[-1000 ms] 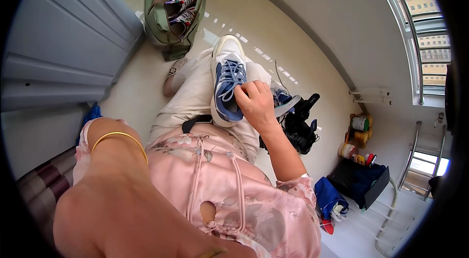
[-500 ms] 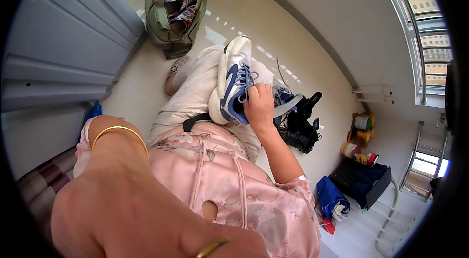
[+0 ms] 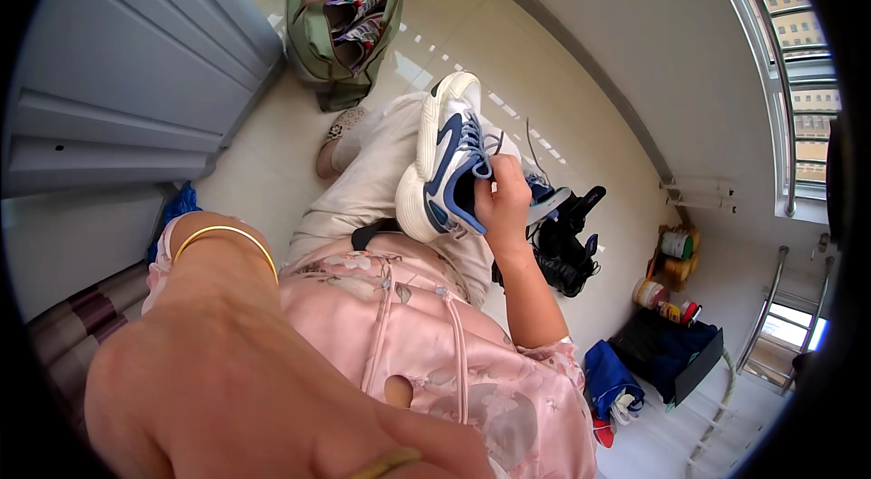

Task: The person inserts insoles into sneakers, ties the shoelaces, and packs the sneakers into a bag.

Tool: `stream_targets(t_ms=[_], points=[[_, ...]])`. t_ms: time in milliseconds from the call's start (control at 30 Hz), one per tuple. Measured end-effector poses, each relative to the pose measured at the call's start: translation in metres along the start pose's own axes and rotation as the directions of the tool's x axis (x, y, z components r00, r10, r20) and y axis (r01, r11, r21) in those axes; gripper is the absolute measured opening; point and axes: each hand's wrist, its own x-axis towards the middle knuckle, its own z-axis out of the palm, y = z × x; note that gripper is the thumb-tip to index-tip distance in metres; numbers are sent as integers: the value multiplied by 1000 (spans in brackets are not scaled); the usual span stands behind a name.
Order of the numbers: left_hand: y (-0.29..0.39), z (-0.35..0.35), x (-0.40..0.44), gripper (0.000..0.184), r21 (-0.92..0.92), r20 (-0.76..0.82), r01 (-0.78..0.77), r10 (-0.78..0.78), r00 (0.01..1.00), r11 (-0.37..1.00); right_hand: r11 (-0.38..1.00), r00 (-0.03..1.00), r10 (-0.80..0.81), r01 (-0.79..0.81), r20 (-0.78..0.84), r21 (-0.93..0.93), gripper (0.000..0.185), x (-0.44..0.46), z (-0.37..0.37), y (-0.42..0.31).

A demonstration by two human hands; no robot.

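A white and blue sneaker (image 3: pixel 442 148) with a thick cream sole rests on my lap, toe pointing away from me and tilted so its side and sole show. My right hand (image 3: pixel 504 200) is closed on the edge of its opening, beside the blue laces. My left hand (image 3: pixel 263 379) looms very close to the camera at the lower left, a gold bracelet on the wrist and a ring at the bottom edge. Its fingers are out of the picture, so what they do is hidden.
A green bag (image 3: pixel 313 43) holding patterned sneakers stands on the floor ahead. Black shoes (image 3: pixel 564 248) lie right of my legs. Grey drawers (image 3: pixel 136 71) rise at the left. A blue bag (image 3: pixel 610 375), a dark box (image 3: pixel 667 352) and jars (image 3: pixel 649 291) sit at the right.
The sneaker has tipped to show more of its sole, and my right hand has shifted slightly right and down with it. The whole view has moved a little.
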Motion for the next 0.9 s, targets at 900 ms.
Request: stream_targets(t_ms=[900], points=[[-45, -436, -212, 38, -23, -969, 432, 125, 211, -902, 690, 898, 364, -439, 248, 576, 12, 168, 90, 6]])
